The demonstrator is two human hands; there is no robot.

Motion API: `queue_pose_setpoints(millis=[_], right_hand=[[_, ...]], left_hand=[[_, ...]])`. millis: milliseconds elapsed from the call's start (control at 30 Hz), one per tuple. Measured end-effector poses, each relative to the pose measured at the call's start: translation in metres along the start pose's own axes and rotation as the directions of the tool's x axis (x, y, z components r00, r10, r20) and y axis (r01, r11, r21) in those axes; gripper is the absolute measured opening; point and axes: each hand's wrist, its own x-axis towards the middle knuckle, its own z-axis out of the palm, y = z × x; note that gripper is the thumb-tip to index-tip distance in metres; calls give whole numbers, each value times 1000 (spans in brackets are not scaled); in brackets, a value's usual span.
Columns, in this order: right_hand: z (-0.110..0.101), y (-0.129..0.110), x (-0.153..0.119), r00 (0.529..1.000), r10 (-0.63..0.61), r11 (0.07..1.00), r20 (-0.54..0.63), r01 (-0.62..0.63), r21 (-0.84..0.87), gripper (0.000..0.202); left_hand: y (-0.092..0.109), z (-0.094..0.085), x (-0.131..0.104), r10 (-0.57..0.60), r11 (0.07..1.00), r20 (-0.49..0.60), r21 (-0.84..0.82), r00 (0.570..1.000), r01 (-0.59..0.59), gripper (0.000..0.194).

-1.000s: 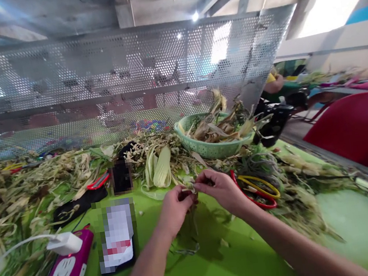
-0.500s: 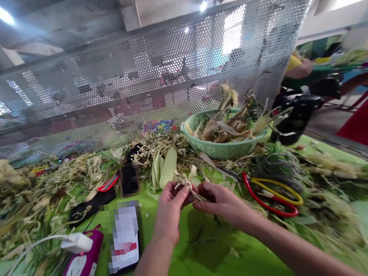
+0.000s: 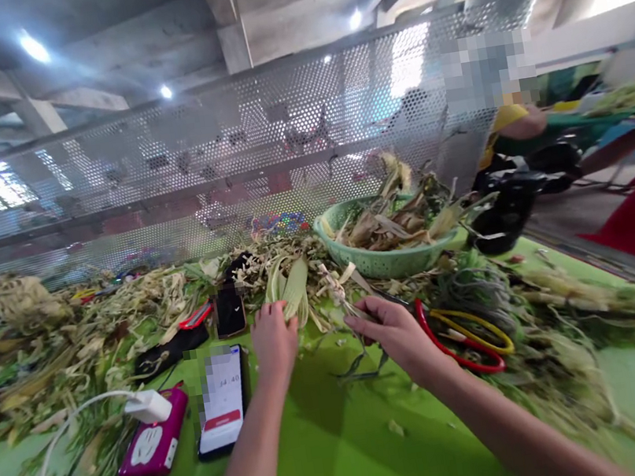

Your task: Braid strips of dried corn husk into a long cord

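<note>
A small knotted, braided piece of corn husk [image 3: 335, 286] stands up from my right hand [image 3: 390, 332], which pinches its loose lower strands between thumb and fingers. My left hand [image 3: 277, 343] is closed at the near left edge of a pale green corn husk [image 3: 296, 284] lying on the table; the fingertips are partly hidden there. Thin dark green strips [image 3: 360, 365] hang or lie below my right hand. Just right of that hand rest scissors [image 3: 468, 327] with red and yellow handles.
A green plastic basket [image 3: 384, 264] of dry husks stands behind. On the left are a phone [image 3: 221, 403], a purple power bank [image 3: 156, 445] with a white charger and cable, and a red cutter [image 3: 196, 317]. Husk scraps cover both sides; a perforated metal screen [image 3: 193, 169] stands across the back.
My left hand has let go of the braided piece and moved forward and left to the corn husk. My right hand has kept the piece, which now stands upright. The view has shifted slightly.
</note>
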Motion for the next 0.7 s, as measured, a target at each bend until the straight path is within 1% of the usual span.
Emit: queue_pose_setpoints(millis=[67,100,133,200,233,300,333,367,400,433,467,500,533,600,667,700], right_hand=[[-1,3,1,1000,-13,1000,3,13,-20,28],[-3,4,2,1000,-22,999,4,22,-37,28],[-4,6,3,999,-34,997,0,34,-63,27],[-8,9,5,995,-94,986,-42,87,-139,22],[-10,9,6,986,-147,973,-79,130,-189,21],[-13,7,6,951,-263,933,-160,209,-293,37],[-14,6,5,935,-303,915,-187,230,-332,45],[-13,4,4,928,-318,907,-195,238,-348,47],[-12,2,2,936,-305,913,-178,234,-335,43],[-10,1,1,953,-269,931,-141,220,-292,36],[-8,1,-1,970,-224,954,-92,198,-226,29],[-6,1,-2,983,-178,972,-47,169,-161,26],[-4,2,-3,989,-144,984,-28,140,-112,26],[-1,5,-3,993,-108,992,-56,104,-70,27],[0,7,-3,988,-109,991,-108,100,-86,26],[0,7,-3,987,-113,990,-111,102,-100,25]], left_hand=[[-2,-2,1,-57,989,-56,-137,997,48,14],[-3,-3,2,-84,980,-81,-186,993,68,11],[-3,-5,2,-107,972,-100,-222,989,82,11],[-1,-7,1,-143,951,-114,-291,983,104,18],[1,-6,-1,-155,937,-107,-330,982,112,22],[10,-2,-9,-169,901,-67,-414,983,127,26],[16,1,-14,-168,875,-30,-464,985,135,26],[23,4,-21,-187,795,32,-582,982,171,26],[29,6,-27,-190,732,81,-653,978,196,27],[36,9,-34,-179,703,118,-679,977,211,26],[42,10,-39,-169,688,141,-692,976,219,25],[47,11,-45,-134,681,176,-698,975,220,25],[52,12,-49,-102,680,204,-700,974,217,25],[59,11,-55,-60,694,250,-685,966,220,25],[63,9,-58,-47,720,280,-656,959,227,26],[65,8,-58,-39,731,293,-643,955,227,28]])
